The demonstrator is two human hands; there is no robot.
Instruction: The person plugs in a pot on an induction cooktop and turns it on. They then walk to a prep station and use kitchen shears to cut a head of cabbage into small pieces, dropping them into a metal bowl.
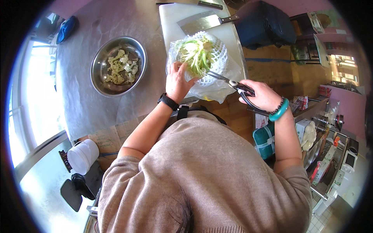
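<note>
A head of cauliflower [195, 52] with pale green stems lies stem side up in a white foam net [219, 55] and a clear plastic bag [211, 94]. My left hand [178, 80] grips its near left edge, fingers and thumb spread around it. In my right hand [262, 94] are kitchen scissors [233, 83] with black handles. Their blades reach in among the stems at the near side, and the tips are partly hidden there. To the left stands a round steel bowl [97, 83] with several cut cauliflower florets [121, 65] inside.
Under the bag is a white cutting board [167, 20]. A cleaver [201, 23] lies on it beyond the cauliflower, with another dark-handled knife [210, 4] farther back. The steel table [78, 104] ends close to my body. A black-bagged bin [262, 26] stands right of the board.
</note>
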